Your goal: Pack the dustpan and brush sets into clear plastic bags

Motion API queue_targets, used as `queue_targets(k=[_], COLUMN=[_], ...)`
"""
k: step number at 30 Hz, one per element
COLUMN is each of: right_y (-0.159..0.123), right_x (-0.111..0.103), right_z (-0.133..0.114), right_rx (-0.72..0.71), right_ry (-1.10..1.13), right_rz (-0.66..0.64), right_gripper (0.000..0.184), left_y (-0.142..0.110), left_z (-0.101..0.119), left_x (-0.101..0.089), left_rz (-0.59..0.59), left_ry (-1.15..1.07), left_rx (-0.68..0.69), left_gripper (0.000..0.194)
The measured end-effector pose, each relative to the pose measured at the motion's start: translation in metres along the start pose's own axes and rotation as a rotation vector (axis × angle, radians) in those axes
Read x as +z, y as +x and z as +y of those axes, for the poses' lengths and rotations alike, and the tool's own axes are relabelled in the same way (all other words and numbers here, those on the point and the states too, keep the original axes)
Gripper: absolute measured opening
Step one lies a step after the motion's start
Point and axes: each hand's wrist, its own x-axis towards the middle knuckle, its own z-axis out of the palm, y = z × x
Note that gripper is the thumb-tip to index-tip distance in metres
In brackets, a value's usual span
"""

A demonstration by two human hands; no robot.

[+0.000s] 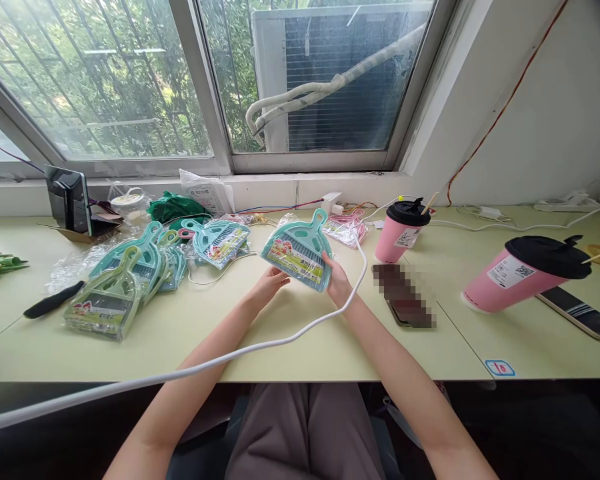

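A teal mini dustpan-and-brush set (299, 251) in clear plastic wrap is held just above the pale green table (290, 347), its handle pointing away from me. My left hand (267, 285) grips its lower left edge. My right hand (337, 280) grips its lower right edge. A white cable (260, 348) runs across the table and over my right wrist.
Several more wrapped dustpan sets (130, 273) lie piled at the left, with another (219, 241) behind. Two pink lidded cups (401, 231) (525, 273) stand at the right, beside a phone (404, 295) and a dark tablet (577, 312). A black knife-like tool (53, 300) lies far left.
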Motion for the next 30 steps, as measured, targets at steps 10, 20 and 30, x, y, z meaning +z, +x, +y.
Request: queue_targets(k=[10,20,30], right_y=[-0.001,-0.004,-0.002], right_x=[-0.003,-0.001,0.003], right_z=[-0.005,-0.009,0.006], right_rx=[-0.091,-0.092,-0.069], right_ry=[0.015,0.074,0.026], right_rz=[-0.047,-0.047,-0.017], right_gripper=[0.024,0.027,0.021], left_y=[0.002,0.003,0.003], left_z=[0.0,0.0,0.006], left_x=[-0.003,0.0,-0.001], left_rz=[-0.042,-0.049,0.034], left_ry=[0.036,-0.024,-0.044], left_rx=[0.08,0.118,0.175], left_gripper=[0.031,0.026,0.035])
